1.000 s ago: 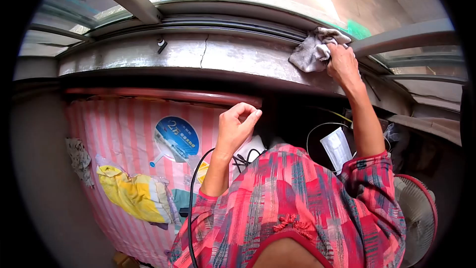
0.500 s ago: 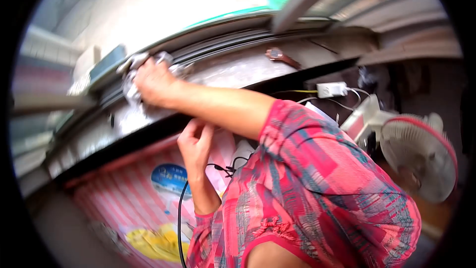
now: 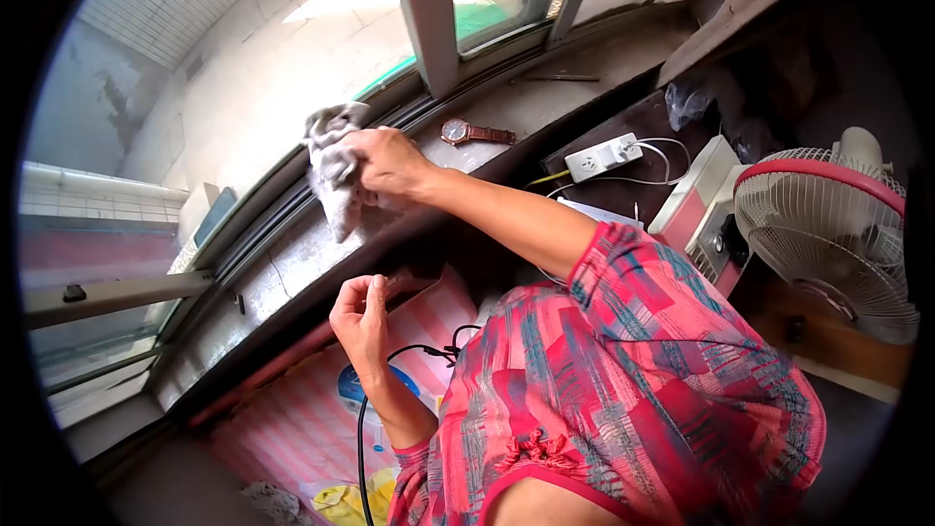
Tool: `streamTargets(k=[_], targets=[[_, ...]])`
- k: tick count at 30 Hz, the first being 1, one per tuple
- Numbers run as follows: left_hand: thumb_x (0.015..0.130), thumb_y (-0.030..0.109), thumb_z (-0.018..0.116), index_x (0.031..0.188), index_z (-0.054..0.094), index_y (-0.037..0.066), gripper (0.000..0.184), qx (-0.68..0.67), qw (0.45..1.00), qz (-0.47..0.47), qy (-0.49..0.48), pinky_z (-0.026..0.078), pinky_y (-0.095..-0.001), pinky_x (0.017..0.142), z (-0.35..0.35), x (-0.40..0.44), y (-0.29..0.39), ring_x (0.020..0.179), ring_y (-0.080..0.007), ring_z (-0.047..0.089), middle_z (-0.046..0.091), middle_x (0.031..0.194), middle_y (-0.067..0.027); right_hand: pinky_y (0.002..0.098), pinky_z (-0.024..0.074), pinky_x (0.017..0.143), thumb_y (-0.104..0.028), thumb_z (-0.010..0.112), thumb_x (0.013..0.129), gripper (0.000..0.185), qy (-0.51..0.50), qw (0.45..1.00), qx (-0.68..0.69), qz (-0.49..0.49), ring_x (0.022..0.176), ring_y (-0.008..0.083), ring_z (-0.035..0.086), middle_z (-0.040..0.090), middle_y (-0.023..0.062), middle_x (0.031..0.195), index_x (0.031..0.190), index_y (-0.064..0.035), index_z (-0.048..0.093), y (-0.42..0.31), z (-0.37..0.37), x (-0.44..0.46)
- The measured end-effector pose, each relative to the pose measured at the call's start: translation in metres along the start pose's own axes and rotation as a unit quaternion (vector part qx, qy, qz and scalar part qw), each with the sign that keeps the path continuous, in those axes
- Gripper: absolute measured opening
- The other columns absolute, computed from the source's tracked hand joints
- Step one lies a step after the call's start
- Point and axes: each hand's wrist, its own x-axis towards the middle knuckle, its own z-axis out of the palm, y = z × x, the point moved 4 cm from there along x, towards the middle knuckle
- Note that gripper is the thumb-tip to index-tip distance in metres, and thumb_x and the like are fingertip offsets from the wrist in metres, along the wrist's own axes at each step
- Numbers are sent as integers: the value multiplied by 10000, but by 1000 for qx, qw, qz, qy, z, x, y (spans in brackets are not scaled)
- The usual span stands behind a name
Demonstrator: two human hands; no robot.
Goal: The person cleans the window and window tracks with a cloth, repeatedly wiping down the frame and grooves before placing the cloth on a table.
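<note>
My right hand (image 3: 390, 164) is closed on a crumpled grey-white cloth (image 3: 336, 170), which hangs over the window track and the sill. The sill (image 3: 292, 263) is pale and worn, with a thin crack. Just right of my right hand, a wristwatch (image 3: 475, 132) with a brown strap lies on the sill. My left hand (image 3: 362, 323) is raised below the sill, over the pink striped cover, with thumb and fingers drawn together. Whether anything small is between them cannot be made out.
A white fan (image 3: 823, 234) with a red rim stands at the right. Near it are a power strip (image 3: 602, 158) and cables. The window frame (image 3: 424, 15) rises above the sill. A black cord (image 3: 360, 448) runs beside my left arm. A yellow cloth (image 3: 355, 505) lies at the bottom.
The view has turned to the right. My right hand, with the cloth, went left along the sill, then back to the right. My left hand stays raised below the sill.
</note>
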Motion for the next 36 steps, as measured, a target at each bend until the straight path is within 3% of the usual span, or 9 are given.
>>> streamTargets(k=[5,8,9,14,17,19,22,35,36], targets=[[891,125,632,844,643,27,109,7,992,90,88,379,-176,540,11,13,68,635,-51,530,629,757,-15,274,533,563,68,391,819,322,67,877,459,128,612,159,638,652,71,807,1049,-9,604,-19,-69,-65],[885,199,622,925,618,28,175,-89,929,251,258,386,-216,561,12,35,146,642,-95,527,629,870,-35,283,519,595,17,431,872,274,129,854,471,180,682,145,634,652,71,829,1083,-14,604,-32,-90,-117],[883,225,616,954,607,30,207,-167,894,258,326,385,-229,564,13,39,172,641,-107,524,626,908,-40,269,517,631,80,366,753,406,107,829,506,211,705,122,615,653,70,843,1054,-9,623,-37,-96,-134],[853,172,595,1045,563,8,255,-316,753,411,406,413,-227,484,56,61,279,597,-158,582,623,932,-121,262,516,568,10,508,862,228,80,862,456,205,594,158,639,658,84,828,1053,-19,629,-43,-114,-194],[653,73,800,1048,551,-12,475,-150,724,587,330,542,-291,680,89,116,331,722,-197,619,613,969,-154,259,503,759,3,553,852,250,81,843,465,258,838,120,626,658,51,949,1094,-10,613,-47,-144,-219],[639,269,845,997,579,15,513,-158,747,591,262,529,-326,720,134,127,352,916,-226,569,596,1003,-128,271,496,800,-3,565,830,287,133,849,445,250,884,133,625,655,51,973,1114,-13,603,-38,-159,-239],[565,243,872,1383,333,70,995,122,765,525,352,400,-423,980,168,105,373,1143,-357,483,470,1250,-190,285,496,797,4,518,833,266,211,855,442,171,885,138,617,647,55,971,1087,3,599,-49,-186,-264],[638,229,814,1365,407,136,838,190,674,602,384,462,-424,916,140,116,362,1111,-298,501,500,1180,-119,304,487,847,18,528,803,334,319,818,427,216,959,170,624,643,82,1050,1131,0,591,-42,-181,-303],[555,491,865,980,607,76,648,315,561,627,440,509,-349,754,119,156,362,1050,-207,483,598,1008,-92,296,493,831,11,536,807,324,337,803,437,223,950,164,625,643,83,1048,1126,-4,593,-41,-178,-304]])
